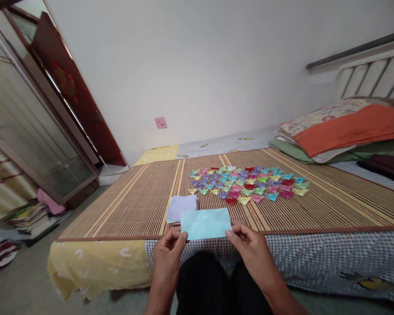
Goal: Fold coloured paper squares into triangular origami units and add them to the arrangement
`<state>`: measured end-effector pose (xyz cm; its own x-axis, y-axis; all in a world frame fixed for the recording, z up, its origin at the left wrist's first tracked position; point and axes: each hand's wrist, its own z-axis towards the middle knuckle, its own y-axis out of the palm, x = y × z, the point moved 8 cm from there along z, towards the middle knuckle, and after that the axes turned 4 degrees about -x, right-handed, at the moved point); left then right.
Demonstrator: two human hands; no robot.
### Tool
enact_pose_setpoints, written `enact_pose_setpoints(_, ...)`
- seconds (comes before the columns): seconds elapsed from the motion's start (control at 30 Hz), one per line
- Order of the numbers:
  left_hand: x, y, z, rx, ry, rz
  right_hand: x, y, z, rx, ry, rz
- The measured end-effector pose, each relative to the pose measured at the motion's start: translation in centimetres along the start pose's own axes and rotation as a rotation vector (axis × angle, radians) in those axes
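Between my two hands I hold up a light blue sheet of paper (205,223), wider than it is tall. My left hand (169,247) pinches its lower left corner between thumb and fingers. At the lower right corner, my right hand (248,243) grips it the same way. Just behind the sheet lies a stack of square coloured papers (181,207) with a lilac one on top; the blue sheet hides part of it. Farther back, rows of small folded paper shapes (246,183) in many colours cover the mat.
A striped bamboo mat (134,201) lies on the bed, over a checked and yellow cloth (98,262). Pillows and folded bedding (348,127) are piled at the right. A dark red door (75,92) and stacked books (28,218) are at the left.
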<state>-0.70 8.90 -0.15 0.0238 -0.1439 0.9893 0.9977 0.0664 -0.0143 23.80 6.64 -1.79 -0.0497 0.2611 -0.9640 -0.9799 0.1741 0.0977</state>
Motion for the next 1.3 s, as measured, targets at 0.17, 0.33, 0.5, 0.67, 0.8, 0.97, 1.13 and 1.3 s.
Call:
enact_pose_setpoints(0.17, -0.4, -1.3, -0.7, 0.190, 0.056, -0.095, 3.0, 0.6, -0.3, 0.113, 0.090, 0.277)
enact_pose_setpoints(0.33, -2.0, 1.7, -2.1, 0.110, -0.098, -0.434, 3.5, 1.9, -1.0, 0.165, 0.057, 0.376)
enact_pose_setpoints(0.5, -3.1, 4.4, -3.1, -0.049, -0.251, -0.479, 2.3, 3.5, -1.5, 0.036, 0.100, 0.431)
enact_pose_setpoints(0.67, -3.0, 4.5, -3.0, -0.160, -0.205, -0.250, 2.3, 2.4, -1.6, 0.033, 0.188, 0.361)
enact_pose_setpoints(0.8, -3.0, 4.3, -3.1, -0.106, -0.192, -0.229, 1.7, 1.9, -1.7, 0.062, 0.144, 0.257)
enact_pose_setpoints(0.97, -1.8, 3.9, -2.7, -0.060, -0.143, -0.113, 0.6, 1.7, -1.5, 0.065, 0.078, 0.126)
enact_pose_setpoints(1.13, -1.6, 4.8, -2.6, -0.195, -0.170, -0.149, -0.3, 1.1, -1.2, 0.081, 0.032, 0.078)
enact_pose_setpoints(1.3, -1.4, 4.3, -2.2, -0.176, -0.175, -0.172, -1.8, 0.7, -1.2, -0.013, -0.073, -0.020)
